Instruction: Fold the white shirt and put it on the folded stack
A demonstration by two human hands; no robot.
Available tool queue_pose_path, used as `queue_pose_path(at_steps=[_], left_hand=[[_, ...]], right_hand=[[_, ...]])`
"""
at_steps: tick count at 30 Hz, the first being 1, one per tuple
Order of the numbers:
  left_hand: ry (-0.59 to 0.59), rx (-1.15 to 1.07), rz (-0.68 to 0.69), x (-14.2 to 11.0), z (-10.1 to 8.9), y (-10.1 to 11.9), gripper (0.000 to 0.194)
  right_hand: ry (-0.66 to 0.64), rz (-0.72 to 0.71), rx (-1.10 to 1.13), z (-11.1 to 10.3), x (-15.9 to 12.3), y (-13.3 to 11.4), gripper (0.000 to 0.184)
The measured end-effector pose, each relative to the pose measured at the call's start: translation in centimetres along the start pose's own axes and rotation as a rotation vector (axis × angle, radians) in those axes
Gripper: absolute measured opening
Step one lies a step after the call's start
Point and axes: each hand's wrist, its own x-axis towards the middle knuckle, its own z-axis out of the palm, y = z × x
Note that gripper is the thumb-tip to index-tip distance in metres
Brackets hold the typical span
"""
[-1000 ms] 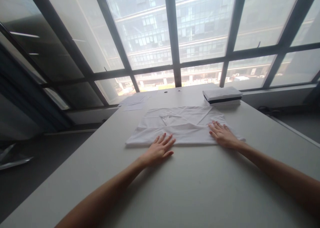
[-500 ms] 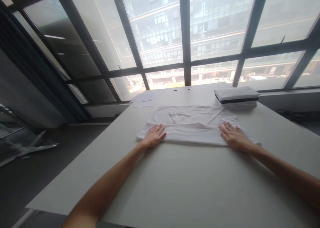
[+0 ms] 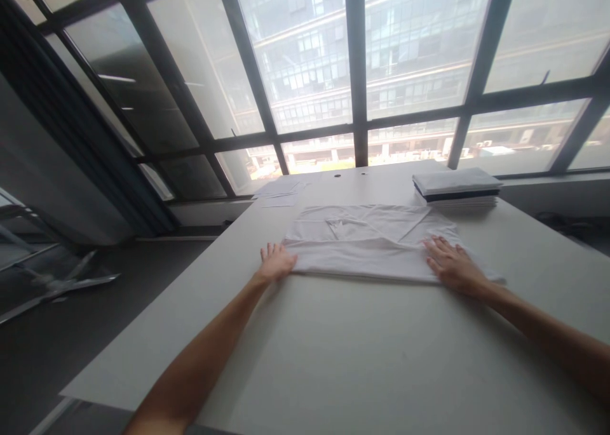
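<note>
A white shirt-like garment lies partly folded on the white table, its near edge turned up in a long flat band. Small wrinkles and diagonal creases run across its far half. My left hand rests at the garment's left end, fingers spread and pointing away from me. Over the right part of the band lies my right hand, flat with its fingers stretched out. Neither hand grips the cloth.
A stack of folded cloth, white with a dark layer, sits at the far right of the table. White paper sheets lie at the far left. Windows rise behind the table; a metal frame stands on the floor at left.
My left hand has slid left across the band to the garment's left end. My right hand stays in about the same place on the cloth. The view has shifted slightly.
</note>
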Motion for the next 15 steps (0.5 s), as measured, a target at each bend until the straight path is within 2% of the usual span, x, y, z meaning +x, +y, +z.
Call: queue_pose_path(at_steps=[1,3,6,8,10,15], left_hand=[[0.041,-0.006,0.051,-0.2,-0.1,0.6,0.064],[0.112,-0.052,0.266,-0.8,-0.2,2.1,0.058],[0.079,-0.141,0.632,-2.0,0.1,3.9,0.061],[-0.034,-0.152,0.708,-2.5,0.7,4.6,0.066],[-0.125,-0.147,0.696,-2.7,1.2,4.9,0.069],[-0.151,-0.155,0.661,-2.7,1.4,5.0,0.073]], right_hand=[[0.078,-0.014,0.021,-0.3,0.1,-0.3,0.054],[0.235,-0.067,0.079,-1.1,0.2,-1.2,0.051],[0.341,-0.235,0.189,-2.4,0.1,-3.0,0.049],[0.291,-0.352,0.239,-2.9,-0.3,-4.1,0.049],[0.184,-0.434,0.261,-2.9,-0.7,-4.8,0.05],[-0.069,-0.509,0.277,-1.9,-1.1,-5.0,0.055]])
